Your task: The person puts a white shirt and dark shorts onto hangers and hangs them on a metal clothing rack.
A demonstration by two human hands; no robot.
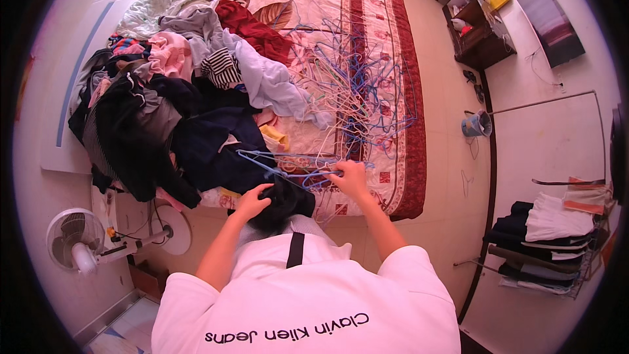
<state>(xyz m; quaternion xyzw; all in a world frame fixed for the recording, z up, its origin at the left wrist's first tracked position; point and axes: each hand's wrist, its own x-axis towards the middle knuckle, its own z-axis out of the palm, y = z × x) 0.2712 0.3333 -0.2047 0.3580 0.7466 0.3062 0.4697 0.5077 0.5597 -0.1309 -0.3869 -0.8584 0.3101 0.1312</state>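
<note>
My right hand [352, 180] grips blue wire clothes hangers [285, 174] by the end near the bed's front edge. They stretch leftward over a dark navy garment [216, 142]. My left hand [253, 202] has its thumb and fingers on a black garment [282, 201] that lies at the bed edge and over my lap. Part of that garment is hidden by my head. Beyond my hands, a tangled heap of blue and white wire hangers [354, 88] covers the right part of the bed.
A big pile of clothes [128, 123] fills the bed's left side. A pedestal fan [76, 241] stands at lower left. On the right are a blue waste bin [475, 125], a hanger [466, 183] on the floor, a dark wooden cabinet [484, 42] and a rack of folded clothes [545, 246].
</note>
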